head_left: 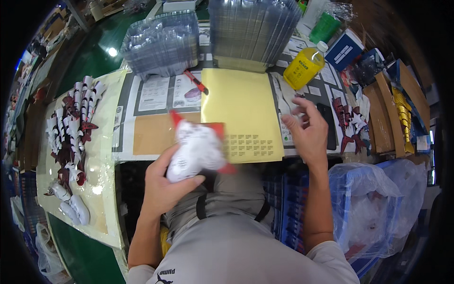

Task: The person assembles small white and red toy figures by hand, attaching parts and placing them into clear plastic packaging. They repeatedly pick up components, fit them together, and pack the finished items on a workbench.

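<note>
White and red, the blurred toy figure (197,150) sits gripped in the left hand (163,187), just over the table's near edge (142,156). The right hand (306,130) hovers with fingers loosely spread, holding nothing, over the yellow sheet's (241,109) right edge, bare tabletop beneath it.

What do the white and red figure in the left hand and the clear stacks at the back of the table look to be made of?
White and red toy figure in the left hand: looks like glossy moulded plastic, though motion blur leaves it uncertain. Stacks of clear trays: thin transparent formed plastic, judging by see-through ribbed layers and glints.
</note>
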Demonstrator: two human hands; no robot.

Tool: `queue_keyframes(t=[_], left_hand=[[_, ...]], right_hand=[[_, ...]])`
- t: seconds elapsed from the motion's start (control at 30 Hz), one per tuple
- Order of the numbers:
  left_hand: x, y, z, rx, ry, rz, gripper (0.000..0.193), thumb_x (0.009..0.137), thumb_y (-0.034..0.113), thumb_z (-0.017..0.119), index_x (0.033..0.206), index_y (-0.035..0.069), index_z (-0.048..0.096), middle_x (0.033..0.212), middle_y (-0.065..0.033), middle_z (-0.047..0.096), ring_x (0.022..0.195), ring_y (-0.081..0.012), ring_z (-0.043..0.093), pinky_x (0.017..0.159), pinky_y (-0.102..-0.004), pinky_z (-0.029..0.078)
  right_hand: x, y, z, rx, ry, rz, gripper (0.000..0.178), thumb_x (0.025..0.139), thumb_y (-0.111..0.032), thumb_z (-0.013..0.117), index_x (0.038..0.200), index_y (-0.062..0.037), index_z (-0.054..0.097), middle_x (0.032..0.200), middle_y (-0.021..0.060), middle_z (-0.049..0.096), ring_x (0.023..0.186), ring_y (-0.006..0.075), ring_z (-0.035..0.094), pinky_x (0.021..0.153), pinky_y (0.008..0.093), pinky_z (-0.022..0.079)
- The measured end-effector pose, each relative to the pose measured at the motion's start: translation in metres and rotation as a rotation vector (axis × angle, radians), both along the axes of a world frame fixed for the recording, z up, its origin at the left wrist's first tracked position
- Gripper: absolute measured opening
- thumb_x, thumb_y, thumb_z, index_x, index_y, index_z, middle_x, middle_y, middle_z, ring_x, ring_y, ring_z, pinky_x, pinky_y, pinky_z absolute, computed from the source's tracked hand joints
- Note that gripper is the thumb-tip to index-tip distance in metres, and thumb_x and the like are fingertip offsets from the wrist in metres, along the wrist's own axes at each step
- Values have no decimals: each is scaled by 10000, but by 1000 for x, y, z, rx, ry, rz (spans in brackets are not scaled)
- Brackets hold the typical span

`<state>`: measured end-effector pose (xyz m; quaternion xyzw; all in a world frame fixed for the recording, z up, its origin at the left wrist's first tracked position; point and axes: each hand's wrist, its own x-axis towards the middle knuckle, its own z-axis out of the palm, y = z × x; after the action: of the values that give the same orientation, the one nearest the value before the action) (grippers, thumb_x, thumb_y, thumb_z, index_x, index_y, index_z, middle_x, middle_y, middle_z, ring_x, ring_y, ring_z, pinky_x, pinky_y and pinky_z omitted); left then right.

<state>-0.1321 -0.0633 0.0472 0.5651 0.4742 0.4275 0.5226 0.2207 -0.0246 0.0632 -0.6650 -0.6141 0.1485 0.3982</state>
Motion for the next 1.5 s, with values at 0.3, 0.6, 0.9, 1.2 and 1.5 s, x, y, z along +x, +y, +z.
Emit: queue_keyframes(t=[0.3,0.6,0.9,1.2,1.5], left_hand=[[7,-9,-4,-141,-475,33,766,737,90,977,1388,-11,586,1235,-121,708,1136,-216,701,987,-374,579],[6,-43,-54,-509,-865,-51,757,928,391,805,1462,-53,502,1308,-162,666,1152,-272,710,974,-443,610],[39,-30,-39,-532,-346,-358,628,883,86,816,1439,-13,541,1220,-86,693,1096,-172,678,986,-350,555],[47,-20,-33,-434,-246,-372,692,891,135,859,1467,-38,518,1232,-91,686,1096,-153,661,954,-334,561],[50,-13,-41,-392,-252,-337,744,893,166,854,1504,-59,493,1258,-124,694,1107,-169,668,960,-341,564]], right_hand=[[-120,-71,-42,-256,882,489,408,1100,-148,541,1467,30,530,1218,98,688,997,138,642,904,320,537],[-59,-92,-32,-154,171,195,129,982,-103,709,1031,13,739,860,172,733,758,311,722,739,379,577],[-42,-19,-46,-105,-273,125,167,955,-115,708,1032,19,772,967,173,746,816,328,721,752,399,563],[-46,-19,-49,-118,-327,150,157,958,-118,718,1035,2,782,921,176,719,859,371,716,774,434,559],[-48,-19,-49,-125,-341,153,127,967,-148,699,1036,-56,753,950,150,708,890,385,714,782,475,565]])
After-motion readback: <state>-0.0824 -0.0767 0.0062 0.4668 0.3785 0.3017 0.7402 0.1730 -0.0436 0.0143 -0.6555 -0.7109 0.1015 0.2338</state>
